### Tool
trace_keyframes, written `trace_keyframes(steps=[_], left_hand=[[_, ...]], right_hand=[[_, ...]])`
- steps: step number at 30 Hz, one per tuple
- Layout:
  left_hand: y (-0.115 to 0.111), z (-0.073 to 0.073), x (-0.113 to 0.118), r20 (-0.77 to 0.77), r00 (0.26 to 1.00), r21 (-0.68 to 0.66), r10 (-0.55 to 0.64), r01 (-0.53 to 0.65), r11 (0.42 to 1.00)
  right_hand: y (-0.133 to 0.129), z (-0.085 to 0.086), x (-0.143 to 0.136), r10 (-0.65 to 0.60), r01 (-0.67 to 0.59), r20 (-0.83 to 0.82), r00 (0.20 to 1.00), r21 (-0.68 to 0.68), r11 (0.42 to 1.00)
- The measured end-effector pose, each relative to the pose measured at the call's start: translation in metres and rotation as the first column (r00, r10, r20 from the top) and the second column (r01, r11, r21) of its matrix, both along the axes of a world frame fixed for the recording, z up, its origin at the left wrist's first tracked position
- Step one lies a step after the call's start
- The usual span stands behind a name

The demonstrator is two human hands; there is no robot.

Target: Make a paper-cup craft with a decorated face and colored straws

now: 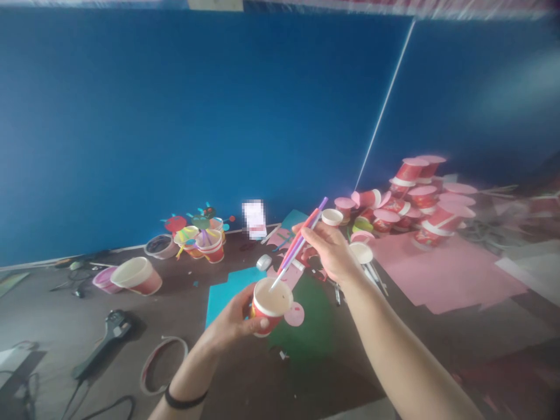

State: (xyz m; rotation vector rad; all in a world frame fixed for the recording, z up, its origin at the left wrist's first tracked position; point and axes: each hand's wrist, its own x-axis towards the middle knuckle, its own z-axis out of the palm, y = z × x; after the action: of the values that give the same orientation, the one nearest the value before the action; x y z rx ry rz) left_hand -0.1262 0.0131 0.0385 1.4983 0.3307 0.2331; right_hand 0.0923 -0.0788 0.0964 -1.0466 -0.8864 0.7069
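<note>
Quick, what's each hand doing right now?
Left hand: closed around a red-and-white paper cup.
Right hand: fingers closed, holding thin red and purple sticks.

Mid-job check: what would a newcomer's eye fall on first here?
Probably the red and purple sticks at centre, slanting from the right hand down to the mouth of the paper cup in the left hand. Next, likely the heap of red cups with pink discs on the right, by the back edge of the pink sheets. Behind everything, the blue wall fills the upper view.
</note>
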Motion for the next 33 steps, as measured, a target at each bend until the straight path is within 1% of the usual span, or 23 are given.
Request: trace_keyframes(steps=[3, 6, 10, 14, 18, 21, 25, 27, 30, 33], left_hand=[[-0.001, 0.005, 0.006, 0.019, 1.000, -0.021, 0.003, -0.003, 1.000], [-0.002, 0.007, 0.010, 0.022, 1.000, -0.034, 0.002, -0.002, 0.999], [-0.002, 0.006, 0.013, 0.041, 0.999, -0.001, -0.004, 0.004, 1.000], [-0.004, 0.010, 0.011, 0.044, 0.999, 0.021, -0.025, 0.024, 0.999], [-0.005, 0.014, 0.007, 0.066, 0.994, 0.005, -0.088, 0.088, 0.996], [-0.004, 0.015, 0.004, 0.089, 0.988, -0.022, -0.130, 0.132, 0.991], [-0.003, 0.015, 0.002, 0.166, 0.977, -0.023, -0.131, 0.137, 0.990], [-0.003, 0.014, 0.000, 0.214, 0.968, -0.054, -0.133, 0.147, 0.988], [-0.005, 0.011, -0.002, 0.268, 0.950, -0.143, -0.161, 0.205, 0.968], [-0.009, 0.007, -0.004, 0.298, 0.946, -0.206, -0.131, 0.198, 0.958]], right_hand=[[-0.001, 0.001, 0.001, 0.025, -0.025, 0.013, 1.000, 0.006, 1.000], [-0.003, 0.003, 0.002, 0.051, -0.051, 0.012, 0.999, 0.012, 0.999], [-0.007, 0.005, 0.005, 0.086, -0.085, -0.023, 0.996, 0.052, 0.995], [-0.011, 0.005, 0.007, 0.132, -0.131, -0.023, 0.991, 0.054, 0.990], [-0.015, 0.005, 0.009, 0.151, -0.153, 0.058, 0.987, 0.039, 0.987], [-0.021, 0.010, 0.007, 0.142, -0.148, 0.146, 0.979, 0.033, 0.988], [-0.033, 0.018, -0.004, 0.150, -0.162, 0.267, 0.952, 0.024, 0.987], [-0.039, 0.019, -0.010, 0.162, -0.180, 0.302, 0.939, 0.032, 0.983], [-0.046, 0.016, -0.019, 0.150, -0.194, 0.306, 0.940, 0.118, 0.974], [-0.049, 0.011, -0.029, 0.149, -0.213, 0.278, 0.949, 0.218, 0.952]])
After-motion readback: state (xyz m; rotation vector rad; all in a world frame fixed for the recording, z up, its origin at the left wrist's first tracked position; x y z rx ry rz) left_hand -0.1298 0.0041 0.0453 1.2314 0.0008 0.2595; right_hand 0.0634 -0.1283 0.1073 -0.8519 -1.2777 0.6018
